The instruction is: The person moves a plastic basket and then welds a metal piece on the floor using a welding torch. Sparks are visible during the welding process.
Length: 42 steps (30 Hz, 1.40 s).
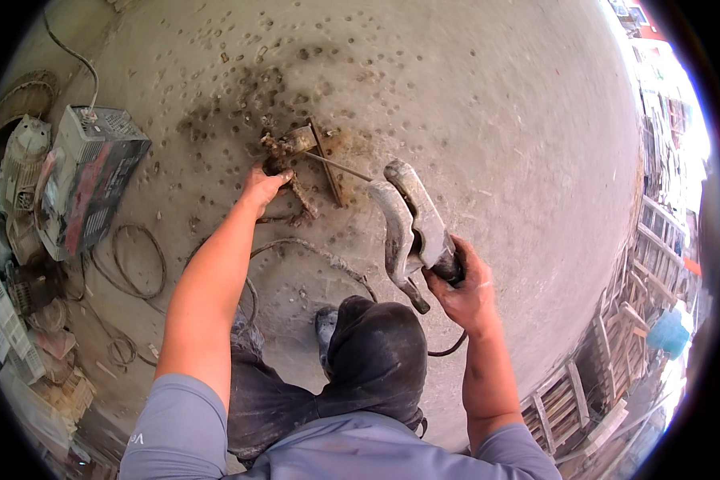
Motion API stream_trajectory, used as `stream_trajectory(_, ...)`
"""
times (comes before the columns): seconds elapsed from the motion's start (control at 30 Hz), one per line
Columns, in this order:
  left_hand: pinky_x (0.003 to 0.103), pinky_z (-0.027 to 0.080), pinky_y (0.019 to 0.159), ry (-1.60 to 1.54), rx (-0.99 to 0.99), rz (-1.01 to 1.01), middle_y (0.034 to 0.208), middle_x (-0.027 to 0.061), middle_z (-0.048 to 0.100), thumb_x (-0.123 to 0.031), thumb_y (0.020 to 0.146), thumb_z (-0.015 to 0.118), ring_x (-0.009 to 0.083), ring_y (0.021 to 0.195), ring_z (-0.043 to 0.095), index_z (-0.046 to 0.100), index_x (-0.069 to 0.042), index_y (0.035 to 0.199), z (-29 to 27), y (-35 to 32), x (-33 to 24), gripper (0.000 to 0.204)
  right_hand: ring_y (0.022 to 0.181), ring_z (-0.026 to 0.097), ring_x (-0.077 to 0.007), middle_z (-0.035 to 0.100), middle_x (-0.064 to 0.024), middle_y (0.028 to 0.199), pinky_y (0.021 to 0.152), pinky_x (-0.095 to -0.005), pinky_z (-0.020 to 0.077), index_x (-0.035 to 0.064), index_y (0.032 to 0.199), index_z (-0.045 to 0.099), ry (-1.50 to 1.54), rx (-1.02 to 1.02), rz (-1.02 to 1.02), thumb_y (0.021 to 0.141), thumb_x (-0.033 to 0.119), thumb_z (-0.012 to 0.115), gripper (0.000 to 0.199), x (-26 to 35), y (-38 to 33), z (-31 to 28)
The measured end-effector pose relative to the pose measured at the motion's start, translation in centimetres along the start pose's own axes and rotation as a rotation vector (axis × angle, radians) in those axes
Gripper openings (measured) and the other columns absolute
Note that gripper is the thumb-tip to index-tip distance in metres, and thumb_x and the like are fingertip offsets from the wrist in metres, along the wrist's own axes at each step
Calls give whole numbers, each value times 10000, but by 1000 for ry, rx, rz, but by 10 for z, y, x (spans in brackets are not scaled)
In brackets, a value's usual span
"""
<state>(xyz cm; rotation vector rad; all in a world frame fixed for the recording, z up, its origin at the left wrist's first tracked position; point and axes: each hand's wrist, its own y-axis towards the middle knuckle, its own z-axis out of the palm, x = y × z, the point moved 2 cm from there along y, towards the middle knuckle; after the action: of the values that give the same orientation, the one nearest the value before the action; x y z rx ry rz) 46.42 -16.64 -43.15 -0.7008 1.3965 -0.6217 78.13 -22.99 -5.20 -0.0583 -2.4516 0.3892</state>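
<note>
My right hand (470, 293) grips a worn grey welding electrode holder (430, 222) by its dark handle. From the holder's jaws a thin welding rod (340, 166) points up and left, its far end close to a small light-coloured metal block (301, 139). My left hand (262, 189) is closed on a rusty, lumpy branched metal piece (300, 194) low over the floor. A flat rusty bar (326, 164) lies against the block. Whether the rod's tip touches the metal cannot be made out.
A boxy welding machine (96, 172) stands at the left beside a motor-like housing (26, 160). Cables (304, 242) coil and trail across the pitted, scorched concrete floor (528, 120) near my feet. Wooden pallets (560, 404) and a blue container (669, 333) line the right.
</note>
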Motion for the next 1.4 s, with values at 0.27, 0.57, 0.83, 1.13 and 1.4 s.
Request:
stream_trajectory(0.27, 413, 417, 1077, 464, -247, 339, 1442, 215, 451, -204, 709, 796, 355, 1312, 475, 324, -74, 1482, -33, -44, -64, 915, 774, 695, -334, 692, -157, 875, 681, -391, 550, 97, 1272, 572, -107, -14, -78, 743, 142, 769, 566, 9, 2, 21)
stream_trajectory(0.57, 425, 457, 1033, 766, -496, 617, 1356, 186, 509, -148, 753, 718, 370, 1246, 517, 495, -104, 1375, -81, -80, -80, 663, 733, 691, -310, 677, -151, 830, 664, -385, 548, 75, 1291, 556, -63, -72, -146, 730, 87, 772, 601, -9, -8, 20)
stream_trajectory(0.83, 416, 508, 897, 837, -557, 286, 1133, 184, 670, -199, 765, 726, 343, 1030, 648, 630, -26, 1175, -229, -174, -40, 455, 902, 727, -287, 705, -193, 1021, 774, -352, 559, 18, 1295, 524, 25, -19, -112, 799, 89, 752, 551, -16, -5, 0)
stream_trajectory(1.13, 412, 483, 979, 803, -475, 446, 1229, 203, 617, -269, 765, 760, 347, 1142, 598, 590, -57, 1270, -128, -206, -85, 574, 868, 723, -329, 704, -212, 978, 743, -388, 561, 5, 1299, 521, -39, -52, -202, 809, 136, 766, 564, -8, -9, 0)
stream_trajectory(1.4, 425, 338, 1160, 940, -338, 670, 1507, 139, 375, -359, 776, 785, 330, 1410, 348, 356, -140, 1489, 3, -148, -133, 860, 813, 690, -370, 683, -185, 905, 708, -414, 553, 79, 1318, 530, -101, -56, -141, 781, 161, 766, 592, -2, -9, 19)
